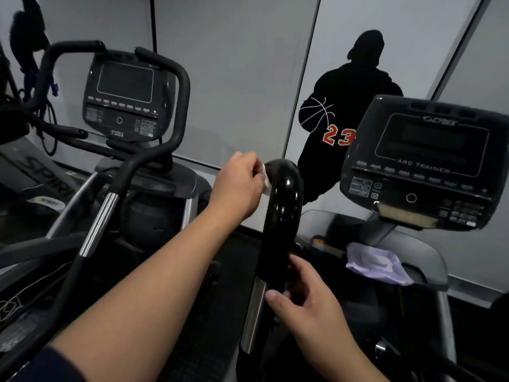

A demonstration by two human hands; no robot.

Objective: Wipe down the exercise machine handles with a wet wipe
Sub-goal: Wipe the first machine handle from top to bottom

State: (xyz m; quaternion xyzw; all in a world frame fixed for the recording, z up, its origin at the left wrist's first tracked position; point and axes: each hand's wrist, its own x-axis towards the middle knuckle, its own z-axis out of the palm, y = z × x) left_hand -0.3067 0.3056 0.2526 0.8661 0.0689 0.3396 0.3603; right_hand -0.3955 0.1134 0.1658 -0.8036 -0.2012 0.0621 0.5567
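— Wet wipe (265, 177), the small white damp sheet: where is it, and how will it handle?

— Bunched in the left hand (239, 186), pressed against the left side of the glossy black curved handle (283, 213) near its top bend. I judge it limp, light and slippery on that gloss; best pinched in a wad.

— And the handle?

— Rigid, likely slick. The right hand (305, 296) curls loosely round its lower end, bracing it.

— Arm pose?

— Left arm reaches forward and up, wrist bent toward the bend

Left hand (238, 186) pressing wet wipe (265, 177) on black handle (281, 216), right hand (305, 296) gripping below
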